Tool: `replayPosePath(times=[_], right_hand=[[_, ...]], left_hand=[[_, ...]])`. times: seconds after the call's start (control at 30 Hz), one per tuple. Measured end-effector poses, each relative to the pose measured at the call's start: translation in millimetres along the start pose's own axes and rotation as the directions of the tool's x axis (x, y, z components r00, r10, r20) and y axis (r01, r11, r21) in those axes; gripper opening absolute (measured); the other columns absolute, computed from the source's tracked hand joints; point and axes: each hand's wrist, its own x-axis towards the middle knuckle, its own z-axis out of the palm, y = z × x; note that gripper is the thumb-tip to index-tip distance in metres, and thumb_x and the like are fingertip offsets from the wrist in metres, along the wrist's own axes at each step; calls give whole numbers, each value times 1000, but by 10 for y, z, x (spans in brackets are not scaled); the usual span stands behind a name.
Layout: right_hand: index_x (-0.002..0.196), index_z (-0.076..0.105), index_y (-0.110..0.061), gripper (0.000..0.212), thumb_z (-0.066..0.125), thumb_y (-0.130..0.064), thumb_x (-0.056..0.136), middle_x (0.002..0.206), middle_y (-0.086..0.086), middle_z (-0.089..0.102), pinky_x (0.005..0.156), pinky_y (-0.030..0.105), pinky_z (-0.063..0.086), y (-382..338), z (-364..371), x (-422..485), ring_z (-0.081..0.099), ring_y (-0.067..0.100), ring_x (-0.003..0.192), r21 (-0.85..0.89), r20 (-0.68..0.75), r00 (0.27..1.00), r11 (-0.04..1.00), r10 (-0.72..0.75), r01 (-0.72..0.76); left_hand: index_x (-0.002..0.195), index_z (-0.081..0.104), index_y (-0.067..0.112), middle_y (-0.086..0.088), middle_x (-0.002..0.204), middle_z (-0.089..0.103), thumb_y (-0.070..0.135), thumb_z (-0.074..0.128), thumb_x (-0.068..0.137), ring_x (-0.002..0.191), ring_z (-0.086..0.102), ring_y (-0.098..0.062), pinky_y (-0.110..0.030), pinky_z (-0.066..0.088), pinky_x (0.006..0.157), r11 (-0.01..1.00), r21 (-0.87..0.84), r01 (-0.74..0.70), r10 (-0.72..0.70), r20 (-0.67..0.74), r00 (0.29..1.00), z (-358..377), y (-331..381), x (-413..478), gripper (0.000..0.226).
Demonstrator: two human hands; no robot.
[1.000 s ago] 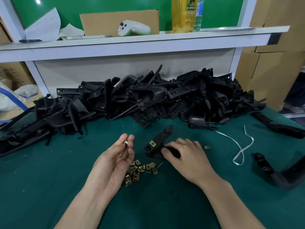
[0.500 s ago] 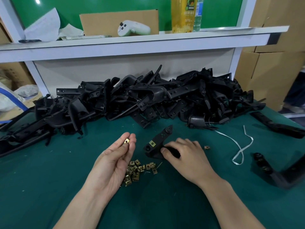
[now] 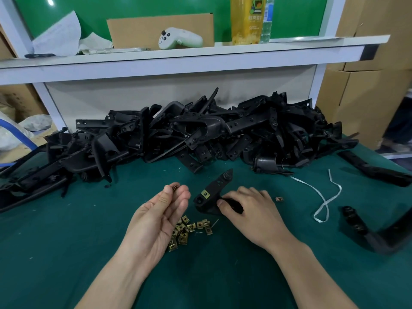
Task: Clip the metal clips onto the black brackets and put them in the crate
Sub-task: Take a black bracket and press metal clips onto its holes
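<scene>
- The black bracket (image 3: 219, 190) lies on the green mat (image 3: 89, 241), its thin end pointing up and away from the person. It looks like stiff moulded plastic, light enough to steady with one hand, and its matt surface should not slip.
- A fitted clip (image 3: 205, 194) already sits on the bracket's near tab, beside a bare hole.
- The right hand (image 3: 252, 210) grips the bracket's thick lower end, fingers curled over it and the thumb pressing its edge. That seems the sound place to hold, since it leaves the tabs free.
- The left hand (image 3: 160, 217) is raised just left of the bracket, palm up, pinching one metal clip (image 3: 175, 187) at its fingertips. The clip is tiny, springy sheet metal, probably sharp-edged and easy to drop, so it is best held by its flat sides with the open mouth leading.
- The loose clips (image 3: 189, 228) lie heaped just below the bracket, under the left palm.
- A stray clip (image 3: 279, 199) rests to the bracket's right, past the right hand's knuckles.
- A white strap (image 3: 323, 197) curls farther right of the bracket.
- The bracket pile (image 3: 200, 134) is heaped behind the bracket.
- I see no crate.
</scene>
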Motion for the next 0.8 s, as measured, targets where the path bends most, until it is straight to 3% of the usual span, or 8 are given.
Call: replayPosePath(times=[0.17, 0.4, 0.6, 0.8], right_hand=[[116, 64, -40, 56, 24, -70, 91, 96, -17, 57, 94, 30, 31, 3, 2, 0, 49, 5, 97, -1, 0, 1000, 1000, 1, -1], [115, 64, -41, 61, 20, -73, 89, 94, -19, 55, 91, 28, 30, 8, 12, -3, 47, 4, 96, 1, -6, 1000, 1000, -3, 3], [116, 64, -41, 58, 22, -72, 91, 95, -19, 54, 91, 28, 29, 11, 10, 1, 47, 4, 96, -14, -1, 1000, 1000, -6, 6], [116, 64, -41, 58, 22, -71, 91, 91, -20, 50, 88, 27, 27, 7, 16, 9, 45, 4, 94, -21, -6, 1000, 1000, -7, 7]], left_hand=[[100, 68, -3, -16, 99, 77, 21, 62, 86, 85, 76, -16, -21, 60, 66, 1000, 14, 0, 0, -15, 1000, 21, 3, -11, 28], [108, 69, -2, -11, 94, 75, 18, 63, 86, 80, 74, -14, -20, 59, 65, 1000, 20, 11, -11, 5, 1000, -21, 2, 7, 31], [112, 73, 9, -4, 83, 68, 11, 59, 86, 68, 65, -9, -22, 58, 65, 998, 51, -20, 19, 19, 1000, -67, -17, 31, 29], [114, 72, 14, -1, 79, 66, 6, 48, 100, 65, 61, -8, -23, 57, 63, 994, 93, -50, 50, 11, 999, -48, -24, 19, 29]])
